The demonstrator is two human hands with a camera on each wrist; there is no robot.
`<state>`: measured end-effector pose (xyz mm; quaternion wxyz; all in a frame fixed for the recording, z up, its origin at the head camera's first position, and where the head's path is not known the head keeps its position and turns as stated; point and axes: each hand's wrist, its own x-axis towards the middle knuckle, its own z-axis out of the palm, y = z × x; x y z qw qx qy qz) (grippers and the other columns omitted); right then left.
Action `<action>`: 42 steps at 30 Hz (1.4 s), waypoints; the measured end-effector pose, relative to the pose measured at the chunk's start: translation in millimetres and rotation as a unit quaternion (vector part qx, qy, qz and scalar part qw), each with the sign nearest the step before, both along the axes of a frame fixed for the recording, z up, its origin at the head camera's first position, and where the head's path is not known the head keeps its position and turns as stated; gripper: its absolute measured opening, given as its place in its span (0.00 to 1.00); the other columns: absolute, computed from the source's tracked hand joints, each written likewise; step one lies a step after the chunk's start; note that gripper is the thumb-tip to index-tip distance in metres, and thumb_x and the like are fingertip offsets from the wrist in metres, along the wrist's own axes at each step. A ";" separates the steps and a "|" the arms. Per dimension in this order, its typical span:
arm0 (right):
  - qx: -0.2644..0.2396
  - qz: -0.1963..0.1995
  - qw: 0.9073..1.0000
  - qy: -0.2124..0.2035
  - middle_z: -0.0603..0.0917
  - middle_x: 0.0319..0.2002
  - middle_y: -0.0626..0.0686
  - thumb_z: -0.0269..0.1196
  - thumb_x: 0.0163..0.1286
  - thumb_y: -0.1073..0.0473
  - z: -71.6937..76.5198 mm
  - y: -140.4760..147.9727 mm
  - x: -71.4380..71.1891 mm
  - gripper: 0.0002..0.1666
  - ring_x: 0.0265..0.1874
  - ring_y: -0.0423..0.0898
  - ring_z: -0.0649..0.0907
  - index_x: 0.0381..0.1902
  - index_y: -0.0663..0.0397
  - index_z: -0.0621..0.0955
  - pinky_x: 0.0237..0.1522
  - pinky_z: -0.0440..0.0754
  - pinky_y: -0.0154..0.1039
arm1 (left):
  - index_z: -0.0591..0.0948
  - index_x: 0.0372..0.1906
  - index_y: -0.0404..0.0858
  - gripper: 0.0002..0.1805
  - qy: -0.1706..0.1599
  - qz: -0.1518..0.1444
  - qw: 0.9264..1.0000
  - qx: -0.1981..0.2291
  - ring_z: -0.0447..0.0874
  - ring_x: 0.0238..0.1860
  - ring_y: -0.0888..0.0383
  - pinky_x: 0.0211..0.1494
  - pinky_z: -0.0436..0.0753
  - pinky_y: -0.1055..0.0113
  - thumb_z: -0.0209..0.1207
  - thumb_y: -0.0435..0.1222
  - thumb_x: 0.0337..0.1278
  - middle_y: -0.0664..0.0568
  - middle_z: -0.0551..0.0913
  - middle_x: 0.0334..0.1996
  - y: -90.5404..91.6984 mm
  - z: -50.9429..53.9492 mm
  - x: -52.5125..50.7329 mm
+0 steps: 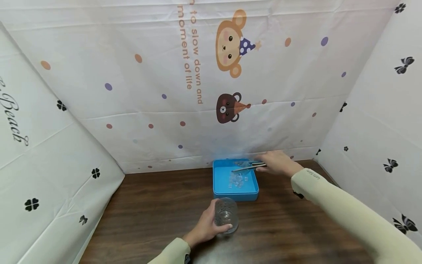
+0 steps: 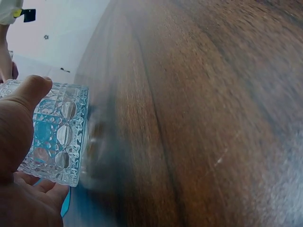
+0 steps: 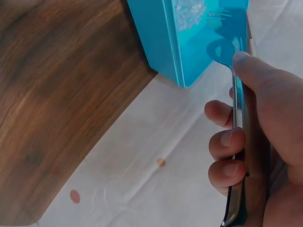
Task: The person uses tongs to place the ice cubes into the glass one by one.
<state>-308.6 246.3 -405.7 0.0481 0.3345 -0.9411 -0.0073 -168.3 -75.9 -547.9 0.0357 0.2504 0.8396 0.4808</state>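
Note:
My left hand (image 1: 207, 224) grips a clear patterned glass (image 1: 226, 214) on the dark table, thumb on one side and fingers on the other. In the left wrist view the glass (image 2: 59, 135) shows its embossed ovals. Behind it stands a square blue tray (image 1: 217, 196) with small clear pieces (image 1: 236, 179) inside. My right hand (image 1: 277, 163) is at the tray's right back edge, holding metal tongs (image 1: 247, 168). In the right wrist view the fingers curl round the tongs (image 3: 238, 109), whose spoon-like and fork-like ends are over the blue tray (image 3: 177, 56).
A white printed cloth (image 1: 165, 121) rises behind the tray, close to its back edge. More printed cloth stands at the left (image 1: 49, 176) and right (image 1: 379, 146) sides of the brown wooden table (image 1: 158, 205).

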 end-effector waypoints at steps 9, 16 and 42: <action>0.031 0.004 0.999 -0.009 0.88 0.49 0.57 0.68 0.71 0.46 -13.0 -7.9 -7.9 0.28 0.38 0.52 0.88 0.61 0.57 0.83 0.42 0.87 0.53 | 0.62 0.72 0.39 0.44 -0.014 -0.010 1.000 0.012 0.81 0.56 0.52 0.53 0.83 0.59 0.73 0.47 0.58 0.44 0.79 0.59 3.6 -1.2 -0.5; 0.036 0.001 0.999 -0.017 0.88 0.48 0.57 0.69 0.71 0.48 -20.0 -11.7 -10.9 0.25 0.40 0.54 0.88 0.59 0.57 0.85 0.44 0.86 0.55 | 0.63 0.72 0.38 0.45 -0.008 -0.008 1.000 0.015 0.81 0.56 0.51 0.54 0.83 0.60 0.74 0.47 0.57 0.44 0.79 0.59 4.4 0.2 -0.1; 0.004 -0.006 0.998 -0.061 0.88 0.50 0.59 0.68 0.73 0.52 -27.2 -15.4 -13.8 0.24 0.28 0.46 0.86 0.60 0.59 0.84 0.31 0.86 0.44 | 0.65 0.71 0.40 0.43 -0.008 -0.007 0.999 0.035 0.81 0.57 0.50 0.55 0.83 0.58 0.75 0.47 0.56 0.46 0.80 0.60 4.0 1.6 -0.1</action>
